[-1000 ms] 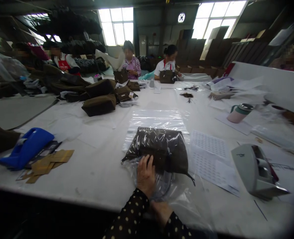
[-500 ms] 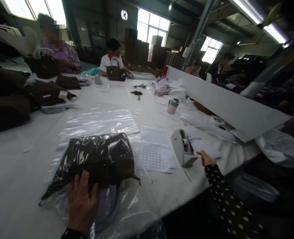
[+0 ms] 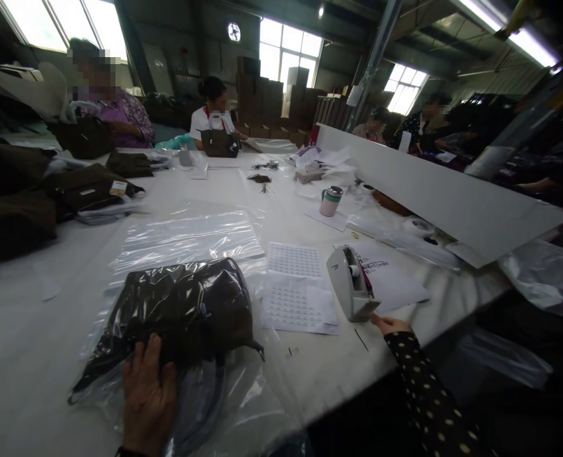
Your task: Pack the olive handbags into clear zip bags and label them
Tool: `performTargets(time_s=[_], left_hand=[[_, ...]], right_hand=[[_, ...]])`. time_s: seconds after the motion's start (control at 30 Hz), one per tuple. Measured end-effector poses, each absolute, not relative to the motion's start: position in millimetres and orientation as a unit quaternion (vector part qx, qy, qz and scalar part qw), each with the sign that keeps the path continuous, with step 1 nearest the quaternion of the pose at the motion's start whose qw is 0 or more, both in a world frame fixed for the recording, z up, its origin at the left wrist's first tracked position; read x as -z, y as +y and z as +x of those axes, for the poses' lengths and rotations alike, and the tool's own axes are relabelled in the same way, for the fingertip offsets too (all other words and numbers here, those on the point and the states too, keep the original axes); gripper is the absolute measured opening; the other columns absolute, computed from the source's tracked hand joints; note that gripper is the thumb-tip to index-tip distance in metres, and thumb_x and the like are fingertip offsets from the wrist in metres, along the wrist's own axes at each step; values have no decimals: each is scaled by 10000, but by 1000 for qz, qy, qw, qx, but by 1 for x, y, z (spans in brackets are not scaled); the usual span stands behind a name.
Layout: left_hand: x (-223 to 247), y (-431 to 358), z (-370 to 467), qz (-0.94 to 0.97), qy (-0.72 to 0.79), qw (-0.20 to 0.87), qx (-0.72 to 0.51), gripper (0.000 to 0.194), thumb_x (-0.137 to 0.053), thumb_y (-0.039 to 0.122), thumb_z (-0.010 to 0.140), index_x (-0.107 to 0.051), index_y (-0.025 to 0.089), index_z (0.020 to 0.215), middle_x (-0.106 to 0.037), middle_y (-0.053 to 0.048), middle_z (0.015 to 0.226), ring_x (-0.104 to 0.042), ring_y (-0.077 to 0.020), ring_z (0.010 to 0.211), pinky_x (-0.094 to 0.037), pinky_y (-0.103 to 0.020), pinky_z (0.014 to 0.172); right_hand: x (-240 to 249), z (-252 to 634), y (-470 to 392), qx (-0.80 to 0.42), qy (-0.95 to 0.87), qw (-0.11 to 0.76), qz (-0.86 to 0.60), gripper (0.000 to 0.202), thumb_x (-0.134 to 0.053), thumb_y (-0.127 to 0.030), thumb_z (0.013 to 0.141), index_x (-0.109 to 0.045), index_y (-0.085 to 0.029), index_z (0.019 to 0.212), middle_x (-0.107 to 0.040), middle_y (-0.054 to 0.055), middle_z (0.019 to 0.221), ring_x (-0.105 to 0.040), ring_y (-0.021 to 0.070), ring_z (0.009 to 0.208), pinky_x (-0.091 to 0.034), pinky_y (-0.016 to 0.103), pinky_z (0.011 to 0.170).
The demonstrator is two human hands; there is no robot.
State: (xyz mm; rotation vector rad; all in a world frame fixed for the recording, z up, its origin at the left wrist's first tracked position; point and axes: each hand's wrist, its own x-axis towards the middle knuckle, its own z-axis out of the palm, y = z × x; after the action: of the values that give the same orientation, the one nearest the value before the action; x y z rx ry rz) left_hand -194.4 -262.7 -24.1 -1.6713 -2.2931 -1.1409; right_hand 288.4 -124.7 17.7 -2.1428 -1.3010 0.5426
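A dark olive-brown bag [image 3: 167,311] lies on the white table inside a clear plastic bag [image 3: 255,387]. My left hand [image 3: 150,390] rests flat on its near side, fingers stretched and thumb apart. The handles show through the plastic beside that hand. To the right stands a grey tape dispenser [image 3: 343,289]. At its front cutting edge, my right hand [image 3: 391,325] has its thumb and fingertips pressed together, touching or nearly touching that edge. Any tape between them is too small and clear to make out. Two printed label sheets [image 3: 295,304] lie between the bag and the dispenser.
Clear plastic bags [image 3: 190,238] lie flat behind the bagged one. Dark bags [image 3: 86,190] are heaped at left. A pink cup [image 3: 331,202] stands behind the dispenser, beside a long white board [image 3: 433,184]. Co-workers sit beyond the table, one with a small dark bag [image 3: 219,143].
My right hand has moved down and left to the dispenser's front edge, its pointing finger now drawn into a pinch. My left hand stays on the bagged bag; the view has shifted slightly.
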Motion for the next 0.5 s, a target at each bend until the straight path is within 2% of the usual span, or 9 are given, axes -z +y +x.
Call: performTargets(time_s=[0.07, 0.1, 0.17, 0.23, 0.27, 0.4, 0.5], left_hand=[[24, -263, -195, -543, -749, 31, 378, 560, -332, 255, 884, -160, 219, 1415, -313, -72, 1431, -178, -252, 1347, -108, -480, 1108], [24, -264, -195, -540, -750, 24, 383, 555, -328, 251, 885, -166, 219, 1414, -311, -68, 1433, -180, -245, 1347, -105, -471, 1112], [21, -264, -194, -527, -752, 9, 397, 541, -317, 246, 887, -183, 221, 1410, -307, -54, 1436, -191, -232, 1345, -103, -453, 1118], [18, -264, -193, -511, -756, -4, 408, 528, -310, 246, 889, -202, 225, 1406, -304, -42, 1438, -198, -222, 1343, -102, -437, 1123], [16, -264, -192, -506, -759, -8, 410, 528, -312, 251, 889, -202, 227, 1405, -301, -40, 1439, -199, -220, 1343, -102, -432, 1124], [11, -265, -190, -484, -779, -12, 399, 560, -352, 307, 884, -179, 228, 1410, -292, -59, 1441, -237, -235, 1330, -142, -430, 1118], [12, -265, -189, -464, -791, -9, 399, 566, -350, 355, 882, -196, 209, 1407, -324, -77, 1424, -282, -251, 1310, -187, -435, 1105]], right_hand=[[-21, 294, -126, -180, -470, 288, -815, 315, -696, -533, 489, -613, -229, 476, -559, 51, 521, -548, 262, 630, -429, 421, 690], [-23, 296, -123, -177, -463, 304, -814, 311, -696, -526, 488, -641, -222, 526, -580, 59, 564, -552, 272, 666, -424, 436, 723], [-29, 296, -112, -183, -454, 352, -798, 419, -623, -551, 571, -695, -194, 779, -621, 66, 676, -565, 257, 702, -444, 422, 725], [-32, 288, -95, -207, -451, 399, -771, 564, -532, -553, 660, -624, -162, 1056, -640, 63, 754, -580, 219, 698, -474, 367, 674], [-33, 283, -86, -223, -450, 414, -759, 601, -531, -536, 668, -580, -147, 1125, -642, 58, 754, -584, 202, 687, -481, 340, 651], [-34, 271, -69, -271, -437, 441, -735, 685, -692, -418, 531, -528, -138, 1134, -601, 8, 630, -560, 151, 588, -480, 272, 583], [-32, 277, -86, -293, -425, 444, -732, 723, -665, -489, 516, -465, -161, 1128, -539, -39, 556, -468, 121, 442, -430, 266, 442]])
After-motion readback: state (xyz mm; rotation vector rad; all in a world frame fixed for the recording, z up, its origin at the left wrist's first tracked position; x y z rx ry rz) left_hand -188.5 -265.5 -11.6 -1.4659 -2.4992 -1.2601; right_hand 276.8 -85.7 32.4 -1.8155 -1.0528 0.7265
